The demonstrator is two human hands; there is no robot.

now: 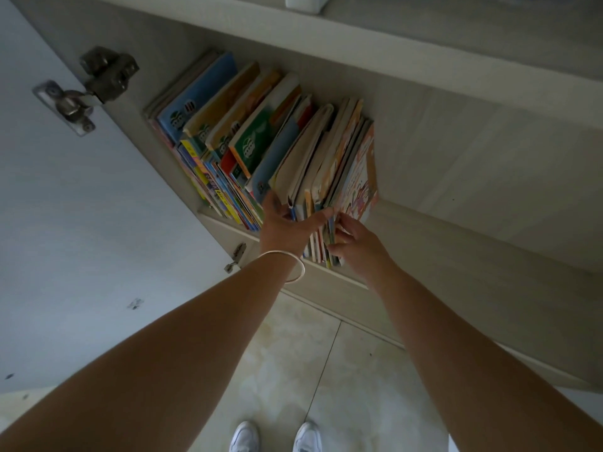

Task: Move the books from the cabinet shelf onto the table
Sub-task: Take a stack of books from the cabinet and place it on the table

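Observation:
A leaning row of colourful children's books (261, 138) stands on the cabinet shelf (456, 177), packed against the shelf's left wall. My left hand (287, 223), a silver bangle on its wrist, is spread with the thumb and fingers around the lower spines of the right-hand books. My right hand (355, 239) pinches the bottom edges of the rightmost thin books (355, 181), whose outer cover is pink and orange. The table is out of view.
The open cabinet door (81, 223) with two metal hinges stands at the left. The shelf to the right of the books is bare. Below are the lower cabinet front, a tiled floor (326, 370) and my white shoes.

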